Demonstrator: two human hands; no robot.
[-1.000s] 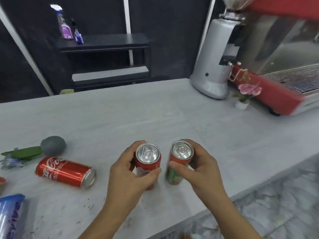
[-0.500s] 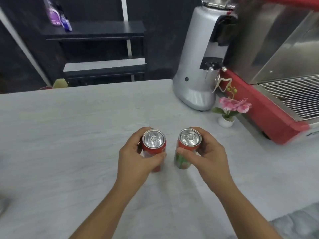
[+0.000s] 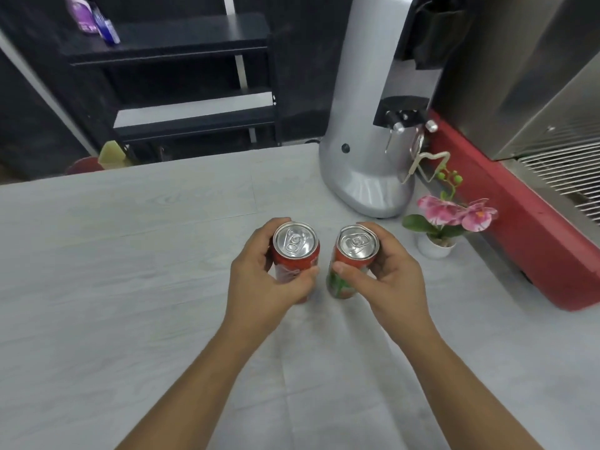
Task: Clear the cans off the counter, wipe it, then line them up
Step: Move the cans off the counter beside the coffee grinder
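Two upright cans are held side by side over the pale grey counter (image 3: 130, 254). My left hand (image 3: 263, 284) grips a red can (image 3: 293, 254), fingers and thumb wrapped round its body. My right hand (image 3: 386, 280) grips a red and green can (image 3: 350, 264), which tilts slightly to the left. A narrow gap separates the two cans. Whether their bases touch the counter is hidden by my hands.
A silver grinder (image 3: 367, 125) stands at the back right, beside a red and steel espresso machine (image 3: 532, 164). A small pot of pink flowers (image 3: 444, 225) sits just right of my right hand. A black shelf (image 3: 181, 60) with spray bottles stands behind the counter.
Both hands carried their cans to the right and farther back along the counter, toward the grinder. The lying red can and other items at the left have left the view.
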